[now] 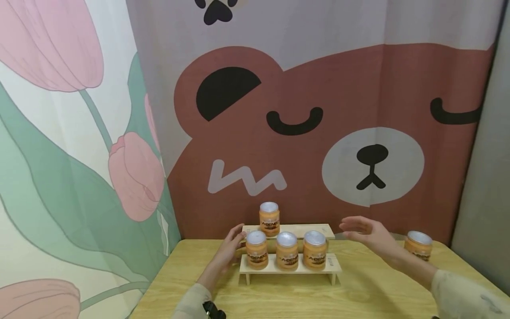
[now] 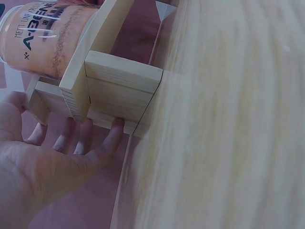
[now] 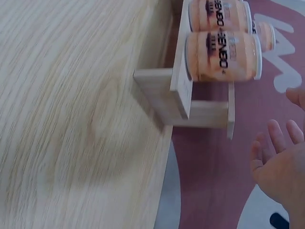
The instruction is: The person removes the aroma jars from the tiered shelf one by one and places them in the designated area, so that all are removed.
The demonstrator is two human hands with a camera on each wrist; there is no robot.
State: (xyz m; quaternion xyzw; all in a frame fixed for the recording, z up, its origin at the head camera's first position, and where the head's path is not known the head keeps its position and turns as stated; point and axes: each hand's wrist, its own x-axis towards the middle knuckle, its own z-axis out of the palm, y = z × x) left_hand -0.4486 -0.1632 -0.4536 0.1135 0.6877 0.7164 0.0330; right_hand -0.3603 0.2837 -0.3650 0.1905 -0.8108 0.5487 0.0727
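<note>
At the left end of the two-tier wooden stand, my left hand (image 1: 228, 249) touches the rear shelf (image 1: 307, 230), its thumb and fingers spread along that end in the left wrist view. The front shelf (image 1: 275, 268) carries three orange cans with silver lids: a left can (image 1: 256, 256), a middle can (image 1: 287, 257) and a right can (image 1: 314, 256). One more can (image 1: 269, 221) stands upright on the rear shelf's left part. My right hand (image 1: 370, 235) is held in the air to the right of the stand, apart from it, fingers loosely bent around nothing.
Another orange can (image 1: 418, 245) stands at the table's right, partly hidden behind my right forearm. The wooden table (image 1: 191, 261) ends at a curtain (image 1: 303, 168) with a bear's face. A tulip-patterned curtain (image 1: 79, 177) hangs along the left side.
</note>
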